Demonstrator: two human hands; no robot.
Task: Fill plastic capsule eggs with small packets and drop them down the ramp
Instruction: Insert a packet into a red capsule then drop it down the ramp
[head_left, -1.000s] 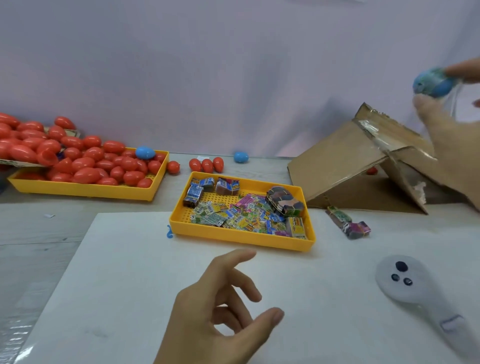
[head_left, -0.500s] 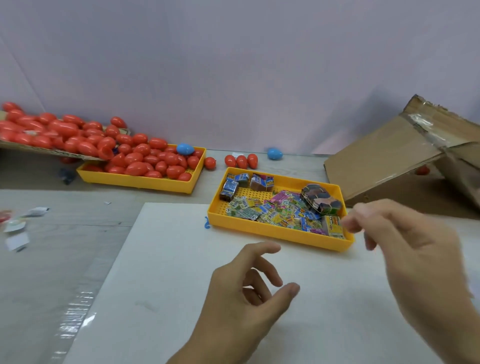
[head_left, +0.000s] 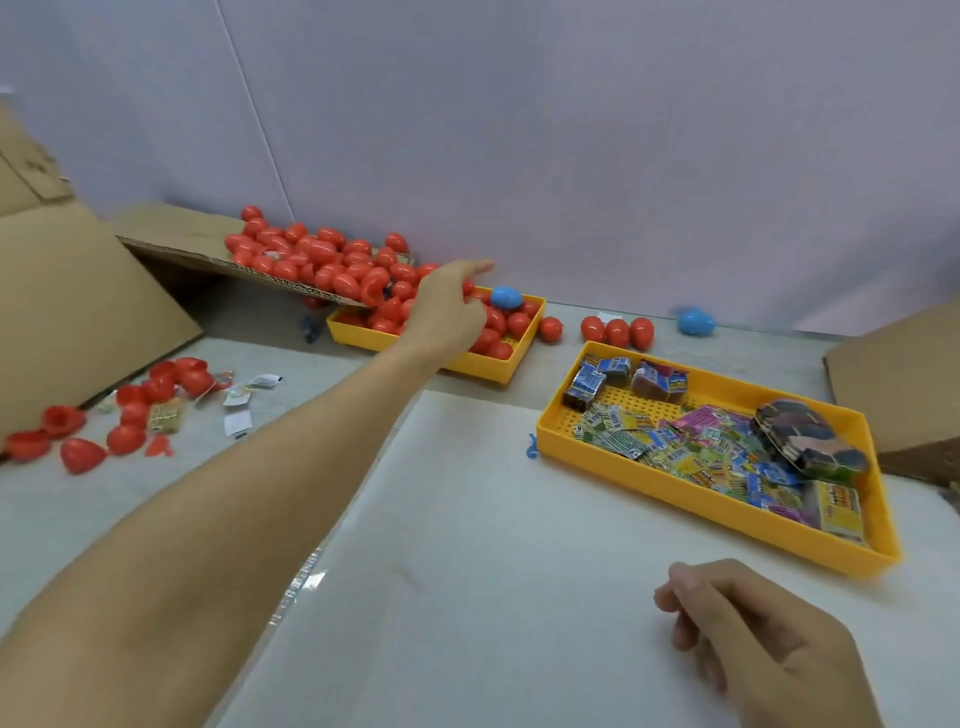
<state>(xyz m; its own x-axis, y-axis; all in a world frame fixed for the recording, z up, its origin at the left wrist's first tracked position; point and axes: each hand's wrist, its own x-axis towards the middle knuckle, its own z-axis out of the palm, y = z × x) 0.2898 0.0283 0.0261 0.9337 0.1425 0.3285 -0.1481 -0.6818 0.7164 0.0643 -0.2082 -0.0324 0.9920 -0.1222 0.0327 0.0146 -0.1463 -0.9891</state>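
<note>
Step in hand: a fresh red plastic capsule egg (head_left: 493, 340) is being reached for in the yellow plastic egg tray (head_left: 527, 338), far left.
Left hand (head_left: 447, 312): stretched over the pile, index finger extended; whether anything is gripped can't be told, view's kinda blocked.
Right hand (head_left: 753, 639): loosely curled, nothing held, parked on the white board (head_left: 467, 545).
Packets: small colourful printed packets (head_left: 691, 452) are piled in the yellow perforated tray (head_left: 727, 514).
Tip: a loose top egg is best taken so the heap isn't spilled.

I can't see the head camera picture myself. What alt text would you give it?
A person's left hand reaches over a yellow tray heaped with red plastic eggs, one blue egg among them. The right hand hovers, loosely curled and holding nothing, over a white mat, near a second yellow tray of small colourful packets.
</note>
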